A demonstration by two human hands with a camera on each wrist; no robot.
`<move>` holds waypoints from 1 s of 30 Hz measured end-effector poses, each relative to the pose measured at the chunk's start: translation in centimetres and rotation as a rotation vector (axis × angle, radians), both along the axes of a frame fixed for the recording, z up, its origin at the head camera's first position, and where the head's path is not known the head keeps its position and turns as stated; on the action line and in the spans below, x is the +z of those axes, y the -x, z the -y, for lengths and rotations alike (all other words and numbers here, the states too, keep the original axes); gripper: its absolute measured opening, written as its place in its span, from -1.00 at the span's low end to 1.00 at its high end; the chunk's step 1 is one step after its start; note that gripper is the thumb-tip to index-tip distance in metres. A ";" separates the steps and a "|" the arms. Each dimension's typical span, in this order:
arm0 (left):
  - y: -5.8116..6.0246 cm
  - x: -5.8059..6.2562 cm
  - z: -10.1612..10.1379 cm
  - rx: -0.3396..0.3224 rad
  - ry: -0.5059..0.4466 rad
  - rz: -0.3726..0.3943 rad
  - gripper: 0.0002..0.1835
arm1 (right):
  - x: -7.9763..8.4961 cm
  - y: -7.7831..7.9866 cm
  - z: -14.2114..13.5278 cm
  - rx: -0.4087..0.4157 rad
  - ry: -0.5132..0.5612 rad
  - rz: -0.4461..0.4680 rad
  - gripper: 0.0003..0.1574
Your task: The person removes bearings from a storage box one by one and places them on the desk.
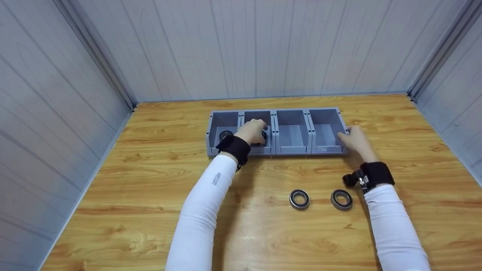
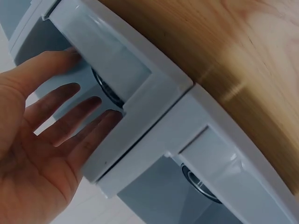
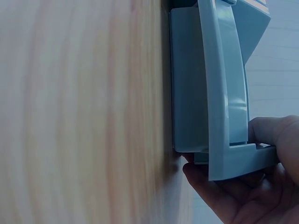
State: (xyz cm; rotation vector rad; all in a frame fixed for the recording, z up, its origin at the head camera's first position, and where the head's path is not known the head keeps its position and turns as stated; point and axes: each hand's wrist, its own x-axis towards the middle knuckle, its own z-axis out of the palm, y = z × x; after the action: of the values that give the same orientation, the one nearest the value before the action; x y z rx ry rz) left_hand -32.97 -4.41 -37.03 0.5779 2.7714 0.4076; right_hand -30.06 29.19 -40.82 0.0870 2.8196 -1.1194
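My left hand (image 1: 253, 131) reaches into the second bin from the left in a row of grey plastic bins (image 1: 293, 149). Its fingers are spread and loosely bent in the left wrist view, beside a ball bearing (image 2: 107, 91) partly hidden by the bin's front lip. None of them is seen to curl round it. Another bearing (image 1: 226, 134) lies in the leftmost bin. At the row's right end, my right hand (image 1: 356, 141) grips the outer side wall of the last bin (image 3: 247, 158), thumb inside and fingers outside.
Two bearings lie flat on the wooden table (image 1: 150, 210) in front of the bins, a left one (image 1: 299, 199) and a right one (image 1: 342, 199) near the right forearm. White panel walls (image 1: 241, 49) enclose the table at the back and sides.
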 end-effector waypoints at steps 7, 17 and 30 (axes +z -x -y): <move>0.1 -0.6 -0.5 -0.013 0.025 -0.025 -0.50 | 0.0 -0.1 -0.1 -0.004 0.004 0.007 -0.50; 0.1 -1.3 -0.8 0.024 0.020 -0.113 -0.90 | 0.0 -0.1 0.1 0.009 -0.023 -0.047 -0.64; 1.7 -3.1 -1.3 0.035 0.072 -0.131 -0.87 | -0.1 -0.1 0.3 -0.002 0.002 -0.023 -0.55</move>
State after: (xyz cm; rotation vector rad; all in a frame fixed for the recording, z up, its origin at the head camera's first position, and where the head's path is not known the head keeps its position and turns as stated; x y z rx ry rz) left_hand -34.63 -3.14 -40.18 0.5581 2.9111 0.2854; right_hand -29.95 28.93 -40.88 0.0776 2.8394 -1.1308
